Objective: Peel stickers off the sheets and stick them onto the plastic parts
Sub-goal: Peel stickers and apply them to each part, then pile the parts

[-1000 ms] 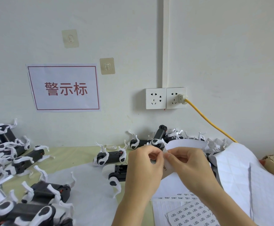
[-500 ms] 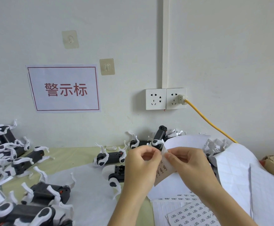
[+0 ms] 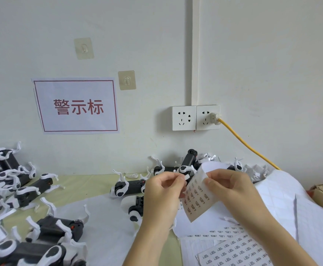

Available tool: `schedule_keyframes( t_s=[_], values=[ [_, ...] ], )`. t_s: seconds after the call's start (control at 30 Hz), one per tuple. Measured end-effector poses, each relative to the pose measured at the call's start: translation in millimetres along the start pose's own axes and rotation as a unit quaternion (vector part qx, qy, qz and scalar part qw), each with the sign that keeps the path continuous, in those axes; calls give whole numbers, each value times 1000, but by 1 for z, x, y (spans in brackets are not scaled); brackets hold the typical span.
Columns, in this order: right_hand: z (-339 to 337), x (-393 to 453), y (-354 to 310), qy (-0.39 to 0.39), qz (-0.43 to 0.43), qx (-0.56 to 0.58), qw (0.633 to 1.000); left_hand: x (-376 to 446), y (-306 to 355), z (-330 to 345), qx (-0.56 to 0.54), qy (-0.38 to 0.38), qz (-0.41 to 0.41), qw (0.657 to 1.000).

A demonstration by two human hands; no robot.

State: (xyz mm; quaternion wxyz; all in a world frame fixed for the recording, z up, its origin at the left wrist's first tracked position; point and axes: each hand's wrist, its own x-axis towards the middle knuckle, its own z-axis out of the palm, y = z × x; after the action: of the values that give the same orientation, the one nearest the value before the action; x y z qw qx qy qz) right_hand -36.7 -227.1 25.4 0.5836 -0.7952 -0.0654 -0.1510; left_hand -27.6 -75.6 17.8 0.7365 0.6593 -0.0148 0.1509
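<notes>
- A small white sticker (image 3: 186,177) sits pinched between the thumb and forefinger of your left hand (image 3: 163,196), lifted just clear of the sheet's upper left edge. Whether it has fully come free you cannot tell from this view.
- The sticker sheet (image 3: 197,196) is held up in the air at the centre of the scene, tilted, its long axis running from lower left to upper right, with its top curling away from you. Rows of small printed labels cover the face turned toward you.
- Your right hand (image 3: 231,191) grips the sheet's right side, thumb on the printed face and fingers curled behind. The left hand is the one carrying the sticker, so it is the hand nearer to the next step.
- The closest plastic part (image 3: 135,206), black with white end pieces, lies on the surface just left of and beyond your left wrist. The sticker would likely travel down and to the left to reach it.
- A second part (image 3: 127,187) lies a little farther off, and a pile of parts (image 3: 12,189) fills the left side of the surface.
- More sticker sheets (image 3: 233,250) lie flat at the near right, beneath your right forearm, with a large blank backing sheet (image 3: 291,200) draped farther right.
- On the far wall hang a sign (image 3: 76,106) with red characters, a double socket (image 3: 195,117), and a yellow cable (image 3: 249,148) running down to the right.
</notes>
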Motion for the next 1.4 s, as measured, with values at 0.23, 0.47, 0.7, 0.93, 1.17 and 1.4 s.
schedule_keyframes(
  t_s=[0.23, 0.47, 0.7, 0.93, 1.17, 1.4],
  values=[
    [-46, 6, 5, 16, 149, -114, 982, 7, -4, -6, -72, 71, -28, 995],
    [-44, 0, 12, 141, 142, -431, 880, 7, -4, -5, -78, 97, -26, 992],
    [21, -17, -18, -20, -137, -138, 981, 4, -4, -2, -47, 98, -27, 994],
    [49, -21, -6, -72, -189, -122, 972, 1, -3, -3, -35, 82, -37, 995],
    [49, -19, -3, -53, -159, -93, 981, 0, 5, -2, -50, 35, -51, 997],
    [35, -9, 1, 21, 1, 60, 998, 13, -1, -33, 175, 55, 43, 982]
  ],
)
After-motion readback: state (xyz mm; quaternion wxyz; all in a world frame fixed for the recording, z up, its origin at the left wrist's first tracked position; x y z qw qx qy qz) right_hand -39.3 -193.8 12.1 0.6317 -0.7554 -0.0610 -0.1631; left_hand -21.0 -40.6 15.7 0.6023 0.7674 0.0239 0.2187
